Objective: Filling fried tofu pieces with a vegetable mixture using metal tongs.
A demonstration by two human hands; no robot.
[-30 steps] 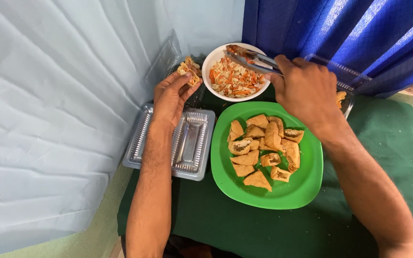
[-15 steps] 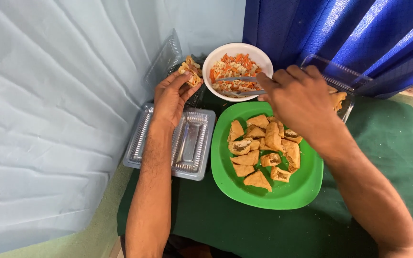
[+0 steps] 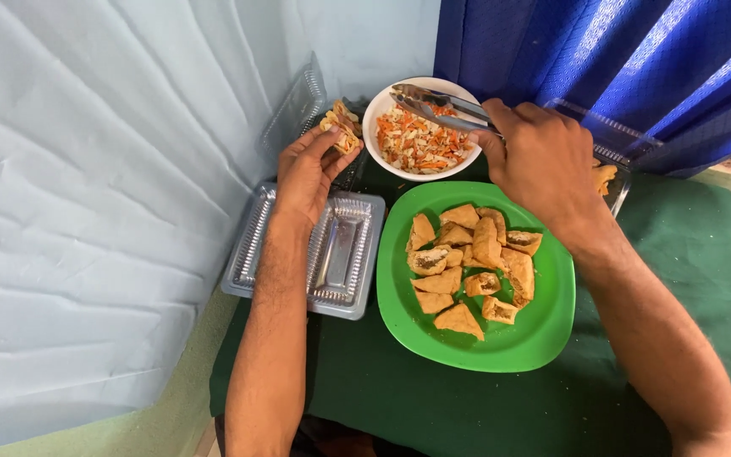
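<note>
- Left hand point(image 3: 306, 173) pinching a stuffed fried pocket point(image 3: 342, 125) between thumb and fingertips, held up just left of the white bowl point(image 3: 380, 108) and above the far end of the clear plastic container point(image 3: 251, 245).
- Looks already split open with some pale and orange filling showing at the top, so probably partway stuffed. Hard to tell how full from this angle.
- Right hand point(image 3: 543, 165) closed around the handle end of the metal tongs point(image 3: 433, 106), tips poking over the bowl, right above the shredded orange and white slaw point(image 3: 420, 145).
- Tong tips seem close together, but can't tell whether any slaw is caught between them.
- Bowl plenty full, so lots of filling left.
- Moving out: green plate point(image 3: 551, 330) just in front of the bowl, carrying a heap of fried pieces point(image 3: 471, 271), some cut open with brownish stuffing, none visibly topped with slaw.
- Clear container beside the plate, under the left forearm, with nothing packed in it yet. Lid point(image 3: 297, 106) tipped up against the pale wall.
- Another clear tray point(image 3: 615, 140) behind the right hand by the blue curtain point(image 3: 602, 59), a bit of fried food peeking out, mostly hidden.
- All sitting on a green tablecloth point(image 3: 678, 254).
- Rough guess: early days, one piece in hand, whole plate waiting, zero boxed.
</note>
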